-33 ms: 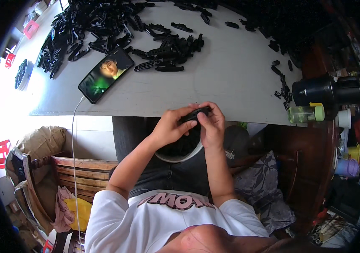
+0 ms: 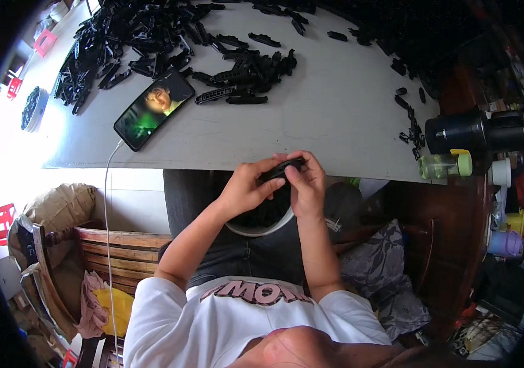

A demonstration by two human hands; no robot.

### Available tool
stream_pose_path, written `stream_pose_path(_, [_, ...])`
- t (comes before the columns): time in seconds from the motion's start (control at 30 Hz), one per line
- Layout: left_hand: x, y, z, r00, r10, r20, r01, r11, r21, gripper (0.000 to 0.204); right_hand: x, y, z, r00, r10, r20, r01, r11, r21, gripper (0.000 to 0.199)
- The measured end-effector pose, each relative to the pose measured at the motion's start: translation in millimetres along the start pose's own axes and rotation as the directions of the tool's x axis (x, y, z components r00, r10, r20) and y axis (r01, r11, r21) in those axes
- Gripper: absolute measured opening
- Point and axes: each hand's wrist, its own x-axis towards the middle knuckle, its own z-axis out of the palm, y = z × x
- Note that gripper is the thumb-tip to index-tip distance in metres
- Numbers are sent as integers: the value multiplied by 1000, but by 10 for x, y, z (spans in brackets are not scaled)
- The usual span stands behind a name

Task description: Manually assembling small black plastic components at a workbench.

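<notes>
My left hand [image 2: 245,187] and my right hand [image 2: 306,184] meet at the near edge of the grey table [image 2: 335,116]. Both are closed on one small black plastic part [image 2: 281,168], held between the fingertips. Directly below the hands, a white-rimmed bowl [image 2: 263,230] rests on my lap with more black parts inside, partly hidden by my hands. Several loose black parts [image 2: 251,70] lie on the table beyond the hands, and a big heap of them [image 2: 145,34] covers the far left.
A phone [image 2: 153,109] with a lit screen lies on the table at the left, its white cable hanging over the edge. A small green bottle [image 2: 445,164] and a black jug [image 2: 467,132] stand at the right. A wooden bench [image 2: 115,251] is at my left.
</notes>
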Motion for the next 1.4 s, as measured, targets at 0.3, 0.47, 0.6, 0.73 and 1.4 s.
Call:
stream_pose_path(0.3, [-193,149,-125,956,282,-80,-150,704,694,36,-290,97,-82,995,-95,-32,71,897,-435,27])
stream_pose_path(0.47, [277,170,-227,869,484,-102,-199,532,823,33,-208,65,-233,980,-188,-60,111,779,-618,19])
stream_pose_path(0.6, [870,98,-351,778,627,-53,-192,316,929,41,-22,-96,-319,963,-247,-103,113,723,-681,16])
stream_pose_path(0.73, [1288,83,-461,764,638,-97,-41,198,979,55,508,-275,-559,931,-357,-77,162,592,-789,16])
stream_pose_path(1.4, [1407,36,-617,879,417,-230,85,336,938,57,3865,-16,-852,918,-212,335,269,-286,-920,83])
